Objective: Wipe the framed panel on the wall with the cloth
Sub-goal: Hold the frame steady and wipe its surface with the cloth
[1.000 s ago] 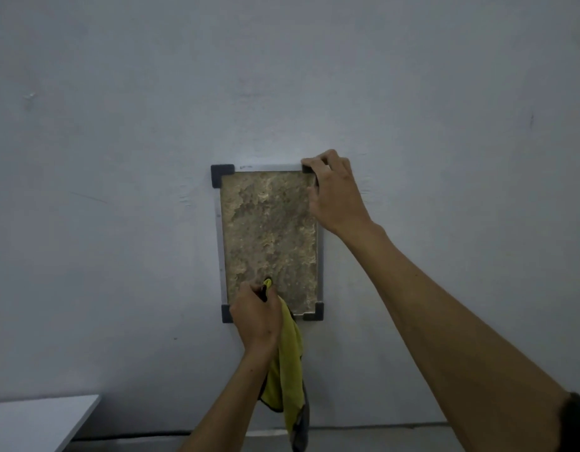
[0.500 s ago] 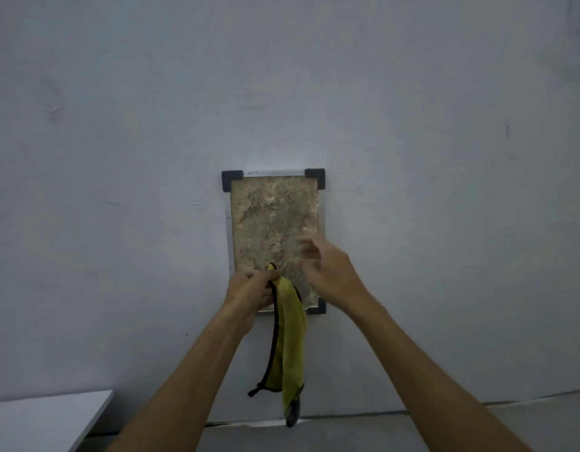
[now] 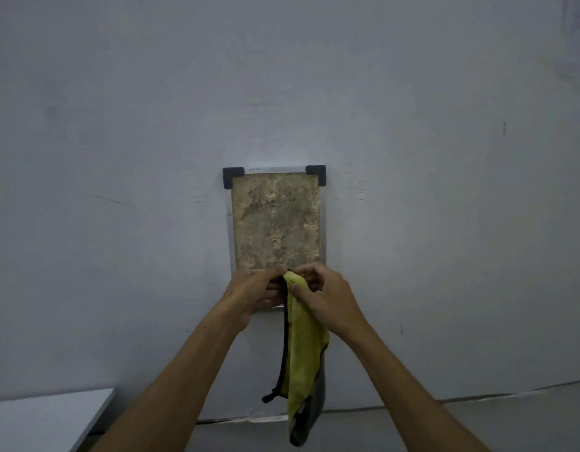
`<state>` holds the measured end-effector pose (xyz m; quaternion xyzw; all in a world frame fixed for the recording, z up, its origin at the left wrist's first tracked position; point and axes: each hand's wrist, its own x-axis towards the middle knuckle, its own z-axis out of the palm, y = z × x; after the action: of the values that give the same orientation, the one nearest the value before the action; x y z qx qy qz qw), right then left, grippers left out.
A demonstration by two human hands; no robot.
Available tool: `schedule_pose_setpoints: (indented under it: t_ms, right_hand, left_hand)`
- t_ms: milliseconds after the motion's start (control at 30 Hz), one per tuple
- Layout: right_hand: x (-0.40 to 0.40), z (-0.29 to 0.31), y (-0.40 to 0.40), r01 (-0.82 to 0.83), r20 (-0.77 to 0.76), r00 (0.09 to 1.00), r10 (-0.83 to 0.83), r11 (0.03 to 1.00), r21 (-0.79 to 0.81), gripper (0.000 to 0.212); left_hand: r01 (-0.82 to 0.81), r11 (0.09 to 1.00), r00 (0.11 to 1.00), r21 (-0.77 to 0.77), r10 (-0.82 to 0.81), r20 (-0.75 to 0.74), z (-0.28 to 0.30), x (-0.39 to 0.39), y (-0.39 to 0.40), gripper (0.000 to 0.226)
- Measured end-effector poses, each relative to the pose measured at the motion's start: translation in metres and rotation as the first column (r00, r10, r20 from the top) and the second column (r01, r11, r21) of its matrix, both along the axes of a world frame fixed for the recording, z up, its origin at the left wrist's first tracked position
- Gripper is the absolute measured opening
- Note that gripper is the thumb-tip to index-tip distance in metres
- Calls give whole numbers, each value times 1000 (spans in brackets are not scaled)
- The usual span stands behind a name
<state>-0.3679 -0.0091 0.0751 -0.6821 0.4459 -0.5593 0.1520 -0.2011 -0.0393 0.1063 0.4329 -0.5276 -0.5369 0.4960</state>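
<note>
Head view: both hands meet at the top of the cloth [image 3: 303,347], in front of the lower part of the panel [image 3: 275,220]. The left hand [image 3: 254,291] has its fingers curled round the cloth's upper left edge; the right hand [image 3: 327,296] pinches the top fold between thumb and curled fingers. So each hand is grasping the cloth, though the fingertips of the left are partly hidden behind the fabric.

From that grip the cloth hangs straight down in a long, narrow, limp drape. It is yellow-green and looks soft and napped like microfibre, with a dark bound edge running down its left side and ending in a small loose tail. Its lowest part is dark grey and smoother; what that part is cannot be made out.

Behind the hands, the panel is an upright rectangle fixed flat to the wall [image 3: 119,158]. Its face is mottled tan and brown, rough and blotchy like crusted grime or stone. A thin pale metal frame borders it, with black angled corner pieces at the two top corners. The bottom edge and both lower corners are covered by the hands.

The wall is matt pale grey plaster with faint scuffs. At the lower left, a flat white tabletop [image 3: 37,419] is cut off by the picture edge.
</note>
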Motion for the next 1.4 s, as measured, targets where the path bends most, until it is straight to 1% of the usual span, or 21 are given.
schedule_pose_setpoints:
  t_ms: [67, 167, 267, 333, 367, 400, 467, 533, 567, 667, 733, 800, 867, 967, 1033, 1133, 1167, 1200, 1300, 1333, 1400]
  right_hand:
    - [0, 0, -1, -41, 39, 998, 39, 998, 57, 28]
    - [-2, -4, -3, -46, 20, 999, 44, 995, 83, 17]
    - [-4, -12, -7, -38, 115, 993, 26, 994, 103, 11]
    - [-6, -17, -10, -14, 163, 987, -8, 991, 135, 9]
    - [-6, -19, -12, 28, 142, 989, -46, 991, 130, 10]
    - [-6, -21, -14, 84, 92, 991, -93, 991, 100, 11]
    - [-2, -21, -16, 184, -15, 983, -184, 983, 11, 13]
    - [6, -20, -19, 228, -63, 971, -232, 971, -72, 18]
    - [10, -18, -22, 250, -89, 961, -262, 960, -123, 15]
    - [21, -10, -33, 369, -142, 898, -417, 889, -272, 9]
    - [31, -8, -43, 435, -164, 847, -506, 837, -332, 14]
    - [45, -17, -52, 453, -277, 778, -564, 809, -375, 14]
    - [61, -35, -59, 420, -386, 729, -565, 815, -400, 8]
    - [65, -50, -59, 319, -470, 760, -449, 887, -333, 10]
    - [62, -41, -60, 328, -387, 803, -454, 877, -350, 9]
    - [58, -24, -59, 473, -135, 826, -548, 803, -363, 14]
    - [61, -23, -60, 495, -118, 815, -568, 787, -368, 13]
    - [66, -26, -60, 484, -172, 800, -574, 788, -380, 12]
    - [77, -42, -60, 328, -413, 783, -465, 873, -361, 13]
    - [74, -42, -61, 323, -411, 789, -457, 877, -356, 13]
    - [64, -38, -60, 413, -248, 815, -523, 826, -384, 10]
  left_hand:
    - [29, 1000, 999, 10, -30, 42, 4, 1, 1, 24]
    - [86, 995, 986, 44, -91, 142, 6, 7, 3, 26]
    - [137, 988, 950, 74, -152, 272, 6, 16, 4, 29]
    - [101, 994, 883, -44, -69, 463, 8, 23, 1, 23]
    - [55, 981, 834, -187, 58, 548, 10, 26, -3, 21]
    - [-4, 928, 773, -373, 239, 587, 11, 30, -9, 19]
    - [-75, 690, 635, -719, 589, 499, 16, 41, -17, 13]
    - [-31, 473, 547, -881, 745, 381, 15, 52, -28, 36]
    - [37, 421, 528, -906, 762, 375, 12, 58, -35, 51]
    - [259, 359, 446, -897, 779, 440, -6, 72, -50, 86]
    - [339, 376, 397, -862, 774, 494, -18, 82, -59, 99]
    - [385, 389, 369, -837, 766, 526, -26, 91, -64, 107]
    - [423, 397, 343, -814, 761, 550, -29, 97, -69, 113]
    - [460, 372, 317, -806, 780, 540, -32, 104, -74, 113]
    - [485, 342, 261, -805, 821, 507, -35, 109, -78, 113]
    - [534, 311, 209, -787, 853, 479, -38, 115, -86, 117]
    - [544, 300, 211, -784, 855, 474, -39, 117, -89, 117]
    - [555, 290, 213, -780, 856, 470, -39, 118, -92, 117]
    - [565, 267, 226, -781, 860, 458, -41, 121, -100, 115]
    - [568, 258, 229, -781, 863, 451, -42, 122, -101, 114]
    - [572, 232, 247, -787, 866, 434, -43, 123, -105, 114]
